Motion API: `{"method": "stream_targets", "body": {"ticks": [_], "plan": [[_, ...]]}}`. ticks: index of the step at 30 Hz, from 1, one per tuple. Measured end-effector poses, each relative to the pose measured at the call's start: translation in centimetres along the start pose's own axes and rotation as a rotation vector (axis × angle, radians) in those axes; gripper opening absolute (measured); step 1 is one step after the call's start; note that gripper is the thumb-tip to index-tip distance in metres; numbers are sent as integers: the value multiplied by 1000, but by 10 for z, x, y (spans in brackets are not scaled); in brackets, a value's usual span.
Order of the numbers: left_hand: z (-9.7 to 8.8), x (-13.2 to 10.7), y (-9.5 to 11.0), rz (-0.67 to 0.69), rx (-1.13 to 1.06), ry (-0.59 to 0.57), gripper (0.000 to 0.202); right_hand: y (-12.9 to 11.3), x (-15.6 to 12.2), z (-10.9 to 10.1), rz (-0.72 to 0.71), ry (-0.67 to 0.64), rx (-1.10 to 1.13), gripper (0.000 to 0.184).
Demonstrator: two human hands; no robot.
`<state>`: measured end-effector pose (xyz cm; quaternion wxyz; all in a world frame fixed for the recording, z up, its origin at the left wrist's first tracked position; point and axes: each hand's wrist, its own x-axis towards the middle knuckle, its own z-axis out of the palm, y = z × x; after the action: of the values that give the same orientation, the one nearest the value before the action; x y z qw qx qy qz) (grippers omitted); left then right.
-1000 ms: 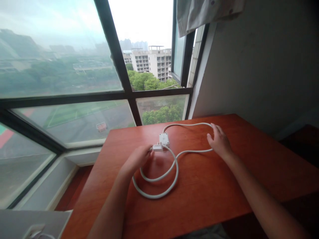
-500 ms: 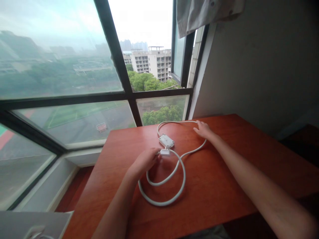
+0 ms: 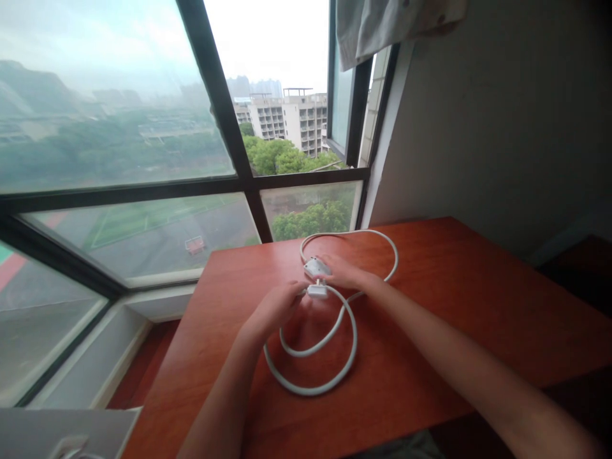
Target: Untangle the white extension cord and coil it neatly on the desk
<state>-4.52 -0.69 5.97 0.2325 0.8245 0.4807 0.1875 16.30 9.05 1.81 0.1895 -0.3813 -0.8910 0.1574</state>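
Observation:
A white cable lies in loops on the reddish-brown table. At its far end sit a small white socket block and a white plug just in front of it. My left hand is closed around the plug end of the cable. My right hand rests on the socket block with its fingers curled over it. A second loop of the cable curves behind my right hand.
A large window with dark frames runs along the table's far and left sides. A grey wall stands at the right. Cloth hangs at the top. A grey surface with a white object shows at the bottom left.
My right hand has come back from the far loop of the cable to the socket block. The loop it pushed now lies rounder behind it. My left hand has stayed at the plug.

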Motion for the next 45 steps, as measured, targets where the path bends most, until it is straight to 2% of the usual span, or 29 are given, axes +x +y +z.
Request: {"method": "stream_targets", "body": {"ticks": [2, 5, 9, 13, 15, 18, 22, 24, 27, 30, 33, 36, 39, 42, 45], "plan": [[-3, -1, -2, 31, 5, 32, 28, -10, 3, 7, -33, -41, 53, 47], [-7, -2, -4, 77, 11, 73, 34, -15, -2, 5, -46, -49, 36, 42], [-10, -2, -1, 129, 3, 85, 36, -7, -23, -17, -51, -143, -71, 46], [-10, -1, 1, 136, 13, 72, 37, 13, -48, -42, 1, -260, -307, 51], [-9, 0, -1, 124, 20, 69, 37, 24, -56, -50, 17, -245, -416, 43], [-6, 0, -5, 87, 27, 58, 37, 38, -64, -55, 72, -152, -539, 32], [2, 2, -12, 33, 26, 33, 34, 46, -69, -48, 269, 13, -571, 39], [6, 3, -15, 14, 31, 15, 32, 43, -71, -41, 348, 81, -524, 41], [10, 4, -18, 19, 72, -13, 30, 33, -73, -33, 383, 144, -441, 37], [13, 5, -19, 11, 102, -32, 27, 20, -75, -29, 310, 196, -328, 35], [13, 5, -19, -23, 118, -20, 23, 6, -74, -29, 196, 234, -75, 29], [12, 6, -23, -39, 98, 43, 20, -10, -71, -30, 207, 214, 174, 24], [12, 9, -31, -62, -34, 147, 19, -26, -73, -28, 276, 202, 279, 21], [12, 12, -42, -178, -298, 259, 18, -40, -84, -21, 428, 213, 435, 31], [13, 14, -48, -302, -573, 337, 26, -50, -103, -15, 527, 49, 728, 35]]}}
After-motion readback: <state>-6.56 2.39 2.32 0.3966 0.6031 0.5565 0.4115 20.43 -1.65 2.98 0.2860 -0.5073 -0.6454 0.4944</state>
